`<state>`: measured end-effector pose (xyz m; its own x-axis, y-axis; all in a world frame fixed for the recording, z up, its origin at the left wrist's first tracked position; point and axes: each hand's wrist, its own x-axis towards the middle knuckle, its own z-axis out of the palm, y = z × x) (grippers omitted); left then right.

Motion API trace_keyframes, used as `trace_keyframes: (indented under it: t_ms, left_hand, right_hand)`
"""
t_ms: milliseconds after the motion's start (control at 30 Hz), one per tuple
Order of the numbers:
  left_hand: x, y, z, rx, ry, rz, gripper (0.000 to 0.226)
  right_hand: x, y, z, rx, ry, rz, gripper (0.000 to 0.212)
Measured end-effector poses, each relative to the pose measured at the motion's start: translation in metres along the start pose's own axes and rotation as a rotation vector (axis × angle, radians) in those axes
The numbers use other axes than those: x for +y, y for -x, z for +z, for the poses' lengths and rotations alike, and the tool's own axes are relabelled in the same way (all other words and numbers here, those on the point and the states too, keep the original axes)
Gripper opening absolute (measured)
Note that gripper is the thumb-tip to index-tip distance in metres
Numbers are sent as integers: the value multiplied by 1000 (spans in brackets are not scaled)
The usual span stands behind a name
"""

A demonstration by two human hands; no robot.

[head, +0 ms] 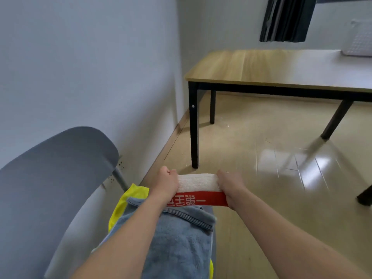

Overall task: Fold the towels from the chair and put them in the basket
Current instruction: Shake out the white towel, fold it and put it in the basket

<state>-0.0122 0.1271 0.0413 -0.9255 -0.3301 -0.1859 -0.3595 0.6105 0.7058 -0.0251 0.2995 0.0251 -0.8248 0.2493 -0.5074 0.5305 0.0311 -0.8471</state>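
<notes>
White towel in hand, the rest not folded yet.

You've got the white towel [198,182] with its red band stretched between both fists, just past the chair's front edge: left hand [167,181] clenched tight on one end, right hand [231,185] clamped on the other. Looks like you're only starting its fold. A blue towel [181,238] lies right under your forearms on the chair [60,168], with a yellow towel [120,206] peeking out beneath it, so I'd say at least three are left to do. The chair seat is mostly covered, so no telling if more are buried there. Farther off, the white perforated thing [358,42] on the table [261,65] is probably the basket, but it's cut off at the edge and its inside is hidden.
</notes>
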Motion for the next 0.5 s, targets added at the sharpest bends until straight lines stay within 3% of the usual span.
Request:
trace_keyframes:
  t_ms: [300,500]
  left_hand:
    - [271,69,-157,-48,-47,205,25]
    - [401,132,-178,-107,47,140,29]
  right_hand:
    - [-259,133,-121,98,-51,50,36]
    - [-355,190,-227,148,-12,-6,31]
